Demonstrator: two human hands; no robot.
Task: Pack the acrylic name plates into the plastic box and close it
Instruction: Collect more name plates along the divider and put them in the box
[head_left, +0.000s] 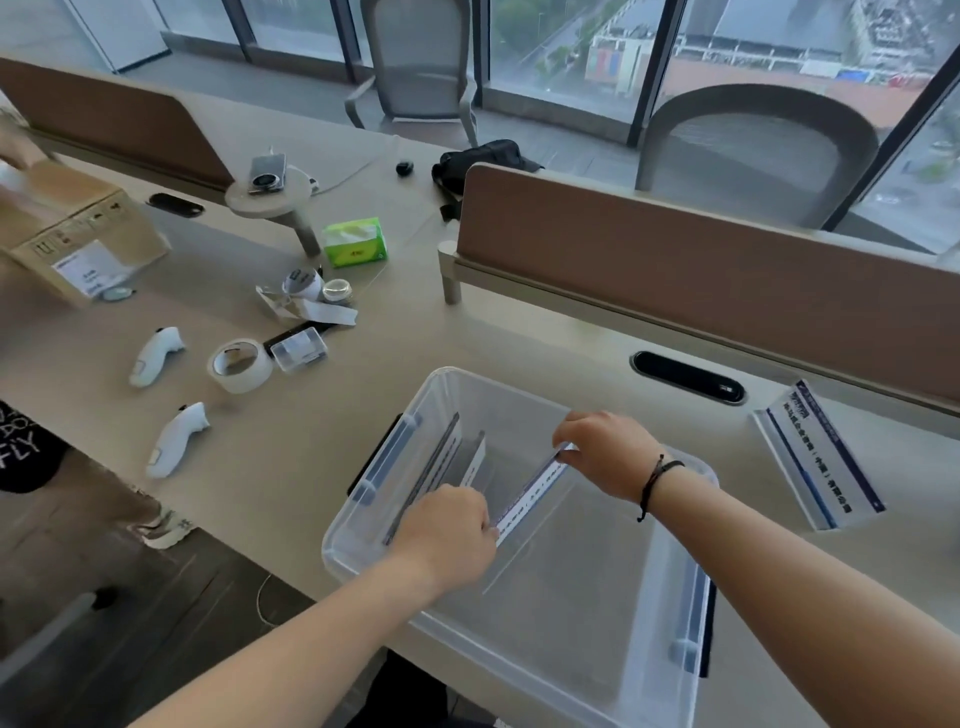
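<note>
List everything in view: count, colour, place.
plastic box: 1, clear, desk front, open
name plate in hands: 1, clear with white strip, inside box
name plates at left wall: about 2, clear, standing in box
name plate on desk: 1, clear with blue-white insert, right of box
tape roll: 1, clear, left
controllers: 2, white, left
tissue pack: 1, green
cardboard box: 1, brown, far left
left hand: pinches plate's near end
right hand: pinches far end

Left hand (451, 525): bare forearm extended from lower left, fingers curled in a pinch, knuckles up. Right hand (605, 451): forearm extended from lower right, dark cord bracelet at wrist, fingers curled downward in a pinch, set farther forward than the left
</note>
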